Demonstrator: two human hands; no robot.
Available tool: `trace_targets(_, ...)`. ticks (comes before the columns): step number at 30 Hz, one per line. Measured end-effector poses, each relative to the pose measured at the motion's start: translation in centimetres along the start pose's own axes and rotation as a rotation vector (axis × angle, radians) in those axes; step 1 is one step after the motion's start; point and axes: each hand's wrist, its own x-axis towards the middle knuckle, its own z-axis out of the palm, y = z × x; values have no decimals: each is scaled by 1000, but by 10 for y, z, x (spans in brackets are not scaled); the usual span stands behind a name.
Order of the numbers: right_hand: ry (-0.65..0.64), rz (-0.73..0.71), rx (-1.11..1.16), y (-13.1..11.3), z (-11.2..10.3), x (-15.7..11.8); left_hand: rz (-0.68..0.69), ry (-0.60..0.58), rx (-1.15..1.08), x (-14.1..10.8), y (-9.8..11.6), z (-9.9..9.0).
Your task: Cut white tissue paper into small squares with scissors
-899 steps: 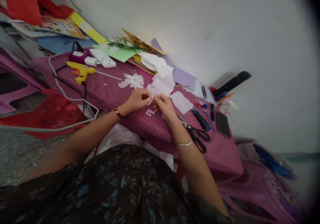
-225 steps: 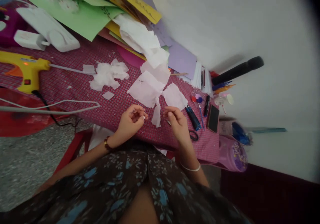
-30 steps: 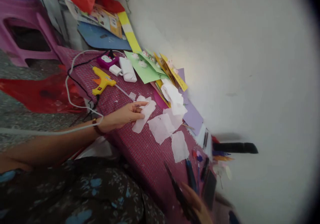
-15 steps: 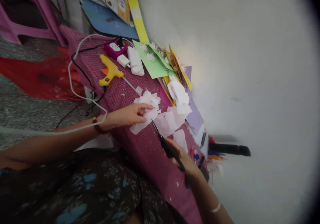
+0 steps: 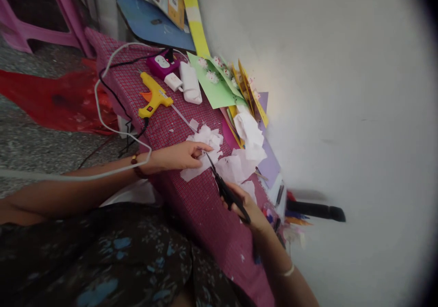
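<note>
My right hand (image 5: 244, 206) is wrapped round the handles of black scissors (image 5: 222, 186), whose blades point up and left toward my other hand. My left hand (image 5: 186, 155) has its thumb and fingers bent together close to the blade tips; what it pinches, if anything, is too small to make out. Under and beside it lie crumpled white paper pieces (image 5: 207, 136). Larger pale sheets (image 5: 232, 166) lie to the right of the blades on the red checked cloth (image 5: 191, 202).
A yellow glue gun (image 5: 155, 98) with a white stick lies above my left hand. Beyond it are a purple socket block (image 5: 162, 65), a white case (image 5: 190, 83) and a looping white cable. Green card (image 5: 217, 90) with small flowers leans near the wall.
The scissors and my right hand have moved up and left, bringing the blade tips closer to my left fingers. The whole view has shifted slightly.
</note>
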Motion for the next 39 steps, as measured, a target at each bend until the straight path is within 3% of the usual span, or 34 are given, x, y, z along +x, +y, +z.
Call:
trace_targets(9, 82, 3, 12, 10, -9, 7, -46, 41, -65, 0, 15, -10)
trace_targets(15, 81, -52, 71, 16, -13, 18, -195, 61, -224, -14, -1, -18)
trace_targets(22, 134, -43, 10, 10, -5, 29, -180, 172, -222, -12, -10, -12)
trace_targets(31, 18, -12, -18, 22, -19, 7, -111, 250, -192, -7, -13, -9)
trace_targets(36, -82, 107, -60, 12, -14, -7, -86, 287, -183, -7, -14, -7)
trace_targets(39, -124, 115, -35, 13, -9, -3, -90, 243, -173, -8, -10, -8)
